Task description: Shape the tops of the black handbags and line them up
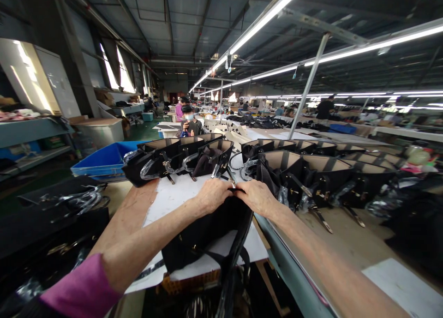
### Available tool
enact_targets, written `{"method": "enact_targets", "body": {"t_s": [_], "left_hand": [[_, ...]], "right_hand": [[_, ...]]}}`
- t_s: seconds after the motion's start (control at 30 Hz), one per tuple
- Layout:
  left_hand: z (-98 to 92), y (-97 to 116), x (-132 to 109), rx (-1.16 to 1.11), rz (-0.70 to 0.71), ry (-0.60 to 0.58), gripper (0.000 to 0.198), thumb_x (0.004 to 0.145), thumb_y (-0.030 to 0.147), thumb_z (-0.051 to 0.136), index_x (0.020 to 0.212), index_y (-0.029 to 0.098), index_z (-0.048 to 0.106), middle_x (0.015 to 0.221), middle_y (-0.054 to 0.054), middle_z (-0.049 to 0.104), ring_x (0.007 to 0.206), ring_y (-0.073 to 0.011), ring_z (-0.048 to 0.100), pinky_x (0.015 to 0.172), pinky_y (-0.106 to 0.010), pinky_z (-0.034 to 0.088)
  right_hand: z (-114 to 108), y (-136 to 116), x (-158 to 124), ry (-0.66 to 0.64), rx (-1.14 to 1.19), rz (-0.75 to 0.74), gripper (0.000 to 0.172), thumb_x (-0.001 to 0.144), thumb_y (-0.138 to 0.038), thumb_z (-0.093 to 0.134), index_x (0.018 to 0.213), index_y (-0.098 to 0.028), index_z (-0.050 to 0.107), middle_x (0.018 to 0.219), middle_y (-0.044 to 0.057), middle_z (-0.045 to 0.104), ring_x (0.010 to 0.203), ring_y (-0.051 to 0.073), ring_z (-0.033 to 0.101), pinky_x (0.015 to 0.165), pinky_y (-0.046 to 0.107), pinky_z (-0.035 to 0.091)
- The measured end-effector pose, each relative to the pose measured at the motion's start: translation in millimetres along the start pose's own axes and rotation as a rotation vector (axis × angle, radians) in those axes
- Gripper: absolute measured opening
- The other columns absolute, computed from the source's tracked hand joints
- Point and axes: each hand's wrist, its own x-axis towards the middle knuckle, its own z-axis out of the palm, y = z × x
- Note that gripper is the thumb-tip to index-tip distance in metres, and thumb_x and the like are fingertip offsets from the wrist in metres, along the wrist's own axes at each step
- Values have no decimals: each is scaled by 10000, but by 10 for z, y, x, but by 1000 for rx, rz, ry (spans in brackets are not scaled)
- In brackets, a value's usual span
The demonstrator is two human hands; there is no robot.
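Note:
A black handbag [207,235] lies on a white sheet [173,198] on the workbench right in front of me. My left hand [212,195] and my right hand [256,197] meet at its far top edge, fingers curled down and closed over that edge. The fingertips are hidden behind the bag's rim. A black strap [238,262] of the bag hangs off the bench's near edge.
Rows of open black handbags [187,159] with beige lining [311,170] stand beyond my hands. A blue bin [104,161] sits at the left, more black bags [51,216] at the near left. A metal pole [308,87] rises behind. Other people [188,119] work at far tables.

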Motion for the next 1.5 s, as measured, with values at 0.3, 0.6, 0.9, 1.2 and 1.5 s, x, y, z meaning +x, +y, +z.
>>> {"method": "enact_targets", "body": {"t_s": [0.3, 0.6, 0.9, 1.2, 1.5], "left_hand": [[14, 53, 41, -23, -28, -2, 229, 802, 301, 423, 841, 251, 643, 774, -11, 655, 763, -175, 588, 629, -249, 394], [-119, -119, -79, -124, -38, -86, 304, 744, 477, 482, 804, 220, 633, 763, -3, 651, 717, -160, 577, 569, -220, 370], [-260, -277, -616, 37, -195, -87, 238, 783, 375, 447, 797, 205, 612, 797, -54, 650, 759, -204, 589, 617, -267, 392], [-229, -172, -537, 49, -190, -108, 309, 829, 334, 364, 798, 181, 630, 778, -73, 651, 753, -203, 595, 630, -268, 399], [-251, -353, -564, -17, -126, -159, 282, 823, 319, 379, 744, 178, 611, 699, -40, 630, 686, -169, 576, 603, -242, 385]], "right_hand": [[9, -11, -39, -10, 99, -25, 270, 852, -221, 368, 920, -214, 630, 893, 42, 657, 892, 169, 570, 717, 223, 349], [11, 28, -25, -47, 194, 29, 232, 816, -237, 416, 916, -246, 626, 807, 5, 639, 811, 165, 558, 644, 227, 335], [-56, -93, 29, -59, 223, -71, 235, 776, -340, 516, 979, -268, 608, 910, -6, 636, 882, 172, 543, 719, 240, 349], [13, -269, 109, -50, -103, -123, 210, 808, -383, 479, 855, -228, 614, 836, 42, 643, 823, 202, 568, 630, 252, 346], [8, -47, 139, -86, -67, -121, 267, 855, -345, 398, 707, -209, 573, 739, 24, 635, 749, 178, 573, 597, 249, 315]]}}
